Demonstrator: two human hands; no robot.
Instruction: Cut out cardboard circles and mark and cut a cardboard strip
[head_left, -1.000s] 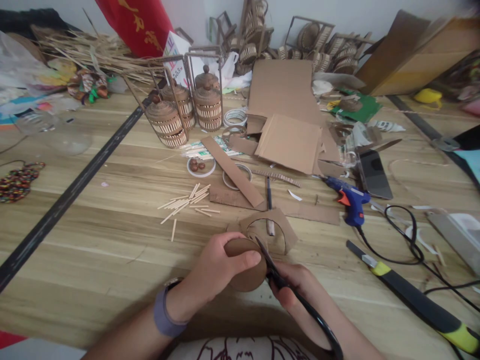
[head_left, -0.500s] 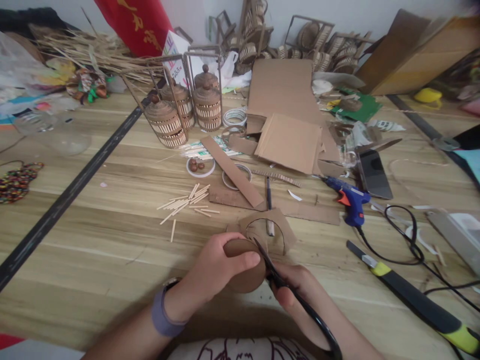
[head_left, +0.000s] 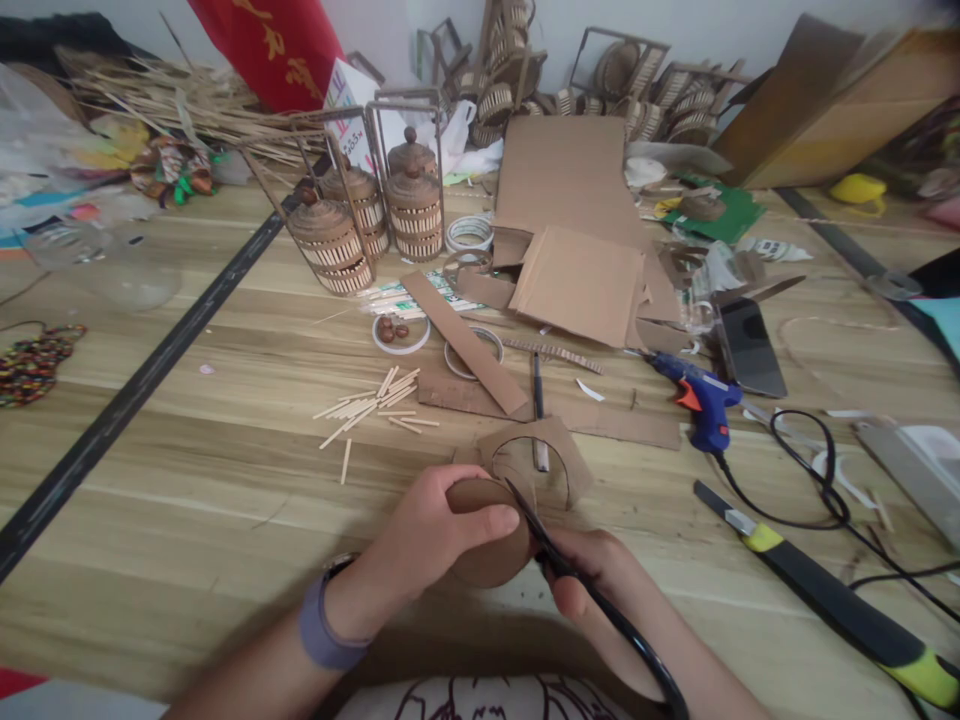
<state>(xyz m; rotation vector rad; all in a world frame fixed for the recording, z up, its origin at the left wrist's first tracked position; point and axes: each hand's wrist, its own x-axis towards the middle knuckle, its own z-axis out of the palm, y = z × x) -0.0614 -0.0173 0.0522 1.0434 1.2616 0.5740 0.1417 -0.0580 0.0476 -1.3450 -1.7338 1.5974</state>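
Note:
Near the table's front edge, my left hand [head_left: 442,535] grips a round cardboard disc [head_left: 491,560], thumb on its upper face. My right hand [head_left: 600,580] is closed around black-handled scissors [head_left: 559,565]. Their blades lie against the disc's right edge; whether they cut into it I cannot tell. Just beyond my hands rests a cardboard scrap [head_left: 574,460] with a round hole cut in it. A dark pen [head_left: 538,400] lies partly across that scrap. Short wooden sticks [head_left: 375,400] are scattered to the left of it.
At right lie a utility knife [head_left: 825,590] and a blue glue gun [head_left: 701,400] with its cable. Cardboard sheets [head_left: 577,285] and tape rolls [head_left: 470,235] sit further back. Small woven lanterns [head_left: 330,245] stand at back left. A phone [head_left: 750,345] lies beyond the glue gun.
Almost nothing differs. The disc and my left hand have shifted very slightly, and the scissors stay at the disc's right edge.

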